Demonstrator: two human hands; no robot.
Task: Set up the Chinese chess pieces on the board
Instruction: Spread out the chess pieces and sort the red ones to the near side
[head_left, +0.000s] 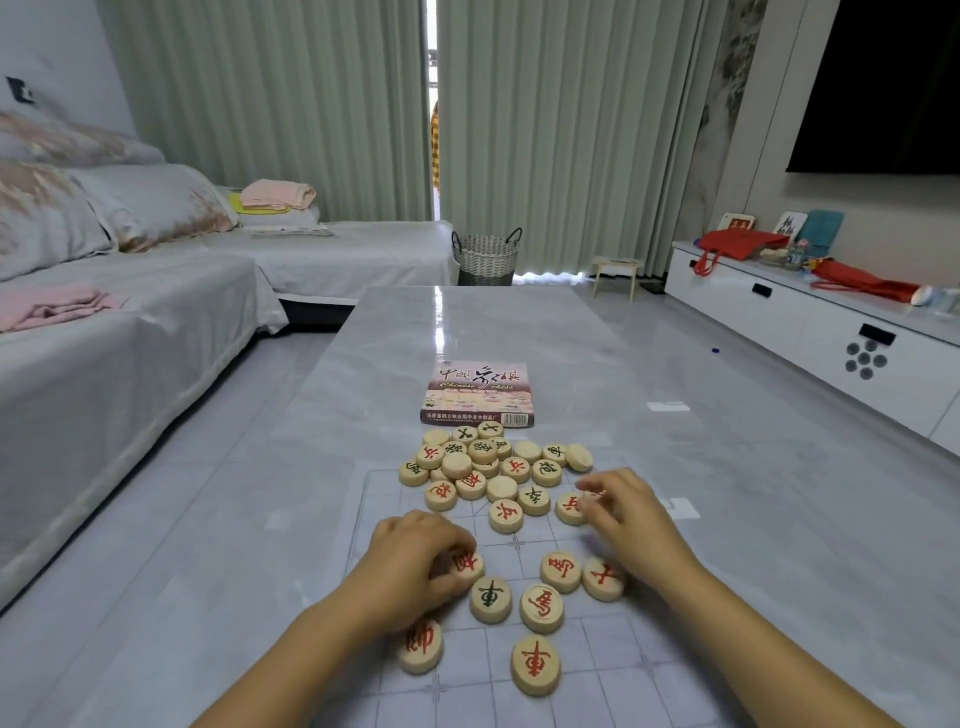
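Observation:
A thin, see-through chess board sheet (613, 675) lies on the grey marble table. Round wooden pieces with red or dark characters sit on it. A heap of several pieces (483, 462) is piled at the board's far edge. Nearer me lie loose ones, among them a red-marked piece (535, 665) and a dark-marked piece (490, 598). My left hand (410, 561) curls its fingers over a red-marked piece (467, 564). My right hand (628, 514) reaches left, fingertips on another red-marked piece (570, 508).
The chess set's box (478, 395) lies flat just beyond the heap. A sofa (130, 322) runs along the left of the table, and a white TV cabinet (810, 317) stands to the right. A woven basket (485, 257) stands by the curtains.

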